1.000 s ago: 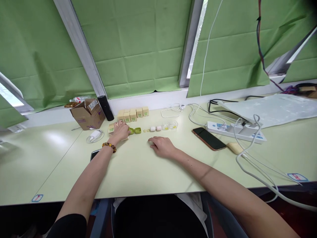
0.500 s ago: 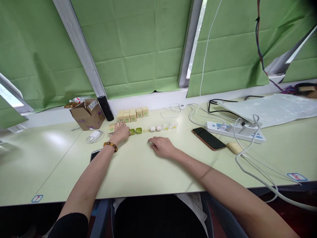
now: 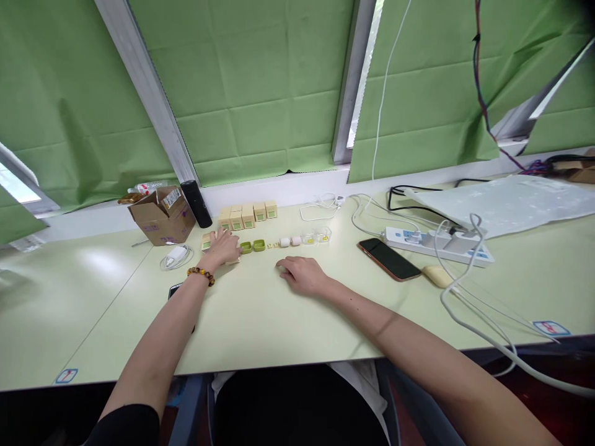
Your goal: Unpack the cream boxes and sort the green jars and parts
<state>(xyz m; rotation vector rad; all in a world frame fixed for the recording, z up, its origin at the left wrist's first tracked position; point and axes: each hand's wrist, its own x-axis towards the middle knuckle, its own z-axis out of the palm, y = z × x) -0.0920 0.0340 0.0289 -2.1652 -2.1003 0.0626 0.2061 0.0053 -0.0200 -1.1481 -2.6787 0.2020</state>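
My left hand lies over a group of small cream boxes at the left of the row, its fingers spread and touching them; the hand covers most of these boxes. Just right of its fingertips stand two small green square trays. Tiny yellowish pieces, a white rounded piece, a pink one and clear containers with yellow bits continue the row. My right hand rests on the table below the row, fingers loosely bent and somewhat apart, holding nothing.
Several cream boxes line the back. A cardboard box, black cylinder and coiled white charger are at left. A phone, power strip, cables and a white sheet lie right. Another dark phone is partly under my left forearm.
My left hand has shifted slightly left over the small boxes, and its forearm uncovers a bit more of the dark phone. My right hand stays in place. The view has moved slightly.
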